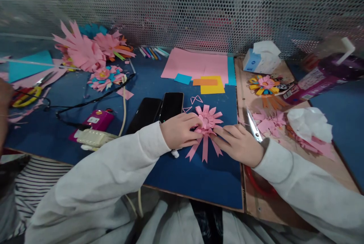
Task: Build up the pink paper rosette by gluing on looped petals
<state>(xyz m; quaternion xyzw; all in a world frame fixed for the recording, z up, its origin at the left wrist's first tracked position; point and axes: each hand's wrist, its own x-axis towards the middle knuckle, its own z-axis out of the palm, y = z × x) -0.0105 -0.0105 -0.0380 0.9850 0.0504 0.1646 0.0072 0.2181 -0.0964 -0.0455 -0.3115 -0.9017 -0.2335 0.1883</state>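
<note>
A pink paper flower [208, 118] with looped petals lies on the blue table top, with three notched pink strips [205, 149] fanned out toward the front edge. My left hand [182, 130] grips the flower's left side, its fingers bent together at the petals. From the right, my right hand [240, 144] holds the flower's lower right edge near the strips, fingertips pressed on the paper. Two small pink folded paper outlines [196, 100] lie just behind the flower. Red-handled scissors [254, 125] are partly hidden under my right wrist.
Two black phones [171, 106] lie behind my left hand. Pink sheets [196, 65] and coloured slips are at the back. A power strip [95, 137] and cables are left. Right are a tissue box [260, 61], a purple bottle [315, 79] and scraps. Another person's arm shows far left.
</note>
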